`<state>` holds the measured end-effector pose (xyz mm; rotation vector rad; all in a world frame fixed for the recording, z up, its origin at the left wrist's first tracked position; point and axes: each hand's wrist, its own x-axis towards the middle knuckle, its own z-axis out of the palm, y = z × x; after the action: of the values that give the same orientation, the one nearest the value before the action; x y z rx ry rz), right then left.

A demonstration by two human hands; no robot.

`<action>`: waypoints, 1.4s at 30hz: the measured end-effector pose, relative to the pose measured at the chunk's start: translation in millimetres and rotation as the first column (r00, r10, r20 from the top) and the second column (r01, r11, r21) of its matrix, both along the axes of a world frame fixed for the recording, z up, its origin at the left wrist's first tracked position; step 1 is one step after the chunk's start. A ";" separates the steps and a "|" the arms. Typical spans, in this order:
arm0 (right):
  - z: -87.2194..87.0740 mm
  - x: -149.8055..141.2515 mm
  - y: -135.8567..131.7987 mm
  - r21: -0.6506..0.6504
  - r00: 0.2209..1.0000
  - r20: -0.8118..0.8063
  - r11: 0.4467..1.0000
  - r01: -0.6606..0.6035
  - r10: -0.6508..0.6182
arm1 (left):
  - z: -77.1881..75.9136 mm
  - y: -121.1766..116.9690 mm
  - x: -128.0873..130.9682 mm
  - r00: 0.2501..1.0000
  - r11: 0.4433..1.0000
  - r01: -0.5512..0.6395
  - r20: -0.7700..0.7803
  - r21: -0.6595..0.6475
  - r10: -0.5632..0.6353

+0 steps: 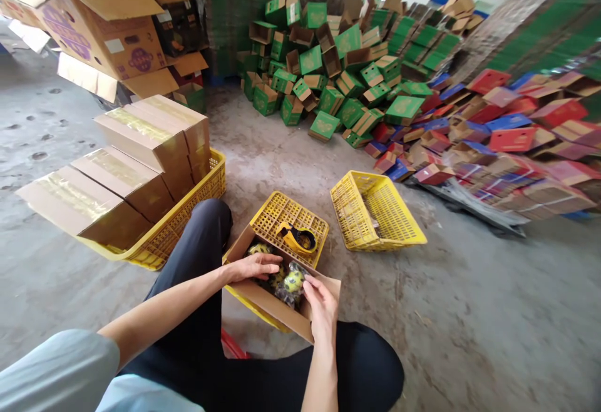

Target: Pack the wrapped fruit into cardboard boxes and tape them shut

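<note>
An open cardboard box [270,299] rests tilted between my legs, on a yellow crate. Inside lie several round yellow-green things with dark spots in clear plastic, perhaps fruit. One round wrapped fruit [294,281] is on top at the box's right end. My right hand [322,302] has its fingertips curled against the plastic of that fruit, at the right wall. My left hand [253,267] reaches over the left wall, fingers stretched out above the other wrapped pieces, partly hiding them. Just beyond the box, a yellow tape dispenser [300,238] lies on the yellow crate [268,211].
On my left, a yellow crate [188,202] carries several taped cartons [126,174]. Another yellow crate [382,211] stands on the floor ahead to the right. Farther off are heaps of green boxes [323,124] and red and blue boxes [511,139]. Large printed cartons [107,36] stand back left.
</note>
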<state>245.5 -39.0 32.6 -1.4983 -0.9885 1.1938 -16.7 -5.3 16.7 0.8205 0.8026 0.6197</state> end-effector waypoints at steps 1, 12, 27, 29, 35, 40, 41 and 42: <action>1.7 -3.7 -0.9 -0.034 0.995 -0.095 0.999 0.025 -0.028 | 0.8 -0.4 0.6 1.000 1.000 0.015 0.025 -0.005 -0.015; 24.7 -35.0 0.3 -0.043 0.965 -0.259 0.997 -0.060 0.047 | 11.5 0.0 1.4 0.993 0.984 0.100 0.053 0.147 -0.109; 11.4 -26.6 2.2 -0.084 0.980 -0.193 0.996 0.029 -0.045 | 8.5 -0.9 1.4 0.991 0.996 0.055 0.116 0.067 -0.062; 11.1 -28.3 2.7 -0.079 0.972 -0.225 0.996 0.045 -0.062 | 2.5 0.3 3.4 0.992 0.999 0.015 0.126 0.033 -0.019; 15.6 -30.9 4.0 -0.095 0.954 -0.299 0.995 -0.002 -0.027 | -1.2 3.4 5.6 0.987 1.000 -0.019 0.156 -0.021 0.022; 16.7 -28.4 3.4 -0.042 0.970 -0.244 0.999 -0.009 -0.002 | 4.0 5.1 1.0 0.983 0.995 0.002 0.182 -0.102 0.016; 16.9 -28.4 2.9 -0.031 0.973 -0.230 0.999 -0.011 0.003 | 4.1 5.1 0.3 0.983 0.991 0.013 0.185 -0.134 0.012; 17.3 -28.5 2.3 -0.020 0.977 -0.214 1.000 -0.021 0.017 | 3.7 4.9 -0.2 0.983 0.986 0.024 0.183 -0.164 0.007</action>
<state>217.0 -36.6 49.8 -1.3473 -0.8484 1.3525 -17.0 -0.4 20.4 0.6048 0.6724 0.6026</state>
